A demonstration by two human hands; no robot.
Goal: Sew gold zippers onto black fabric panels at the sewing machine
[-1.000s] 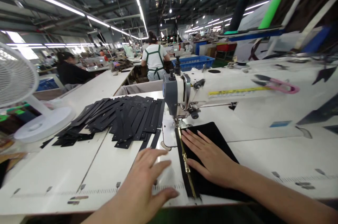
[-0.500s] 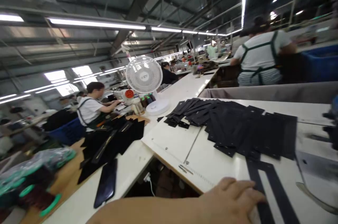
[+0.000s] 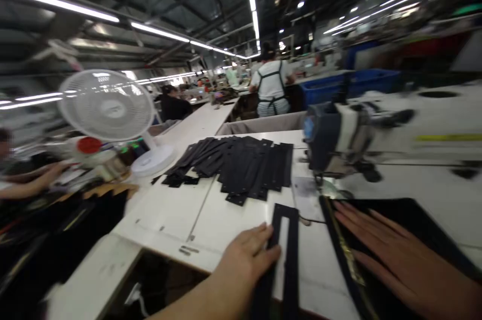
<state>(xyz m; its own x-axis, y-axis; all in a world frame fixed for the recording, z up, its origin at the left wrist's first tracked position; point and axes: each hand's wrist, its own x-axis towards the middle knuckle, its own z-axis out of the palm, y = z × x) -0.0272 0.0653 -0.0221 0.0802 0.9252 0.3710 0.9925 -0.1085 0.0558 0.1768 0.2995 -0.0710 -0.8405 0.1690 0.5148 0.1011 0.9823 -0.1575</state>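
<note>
now both hands lie flat: left hand (image 3: pixel 246 259) on a slotted black strip (image 3: pixel 283 254), right hand (image 3: pixel 391 254) on black zippered fabric (image 3: pixel 422 224).

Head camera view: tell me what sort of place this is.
Most likely a garment or bag sewing factory. A white industrial sewing machine stands on the long white worktable, a pile of flat black cut strips lies beside it, and an aproned worker stands further back.

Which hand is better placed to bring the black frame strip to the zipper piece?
Left. The left hand already rests on the frame strip; the right hand lies flat on the zipper piece.
</note>
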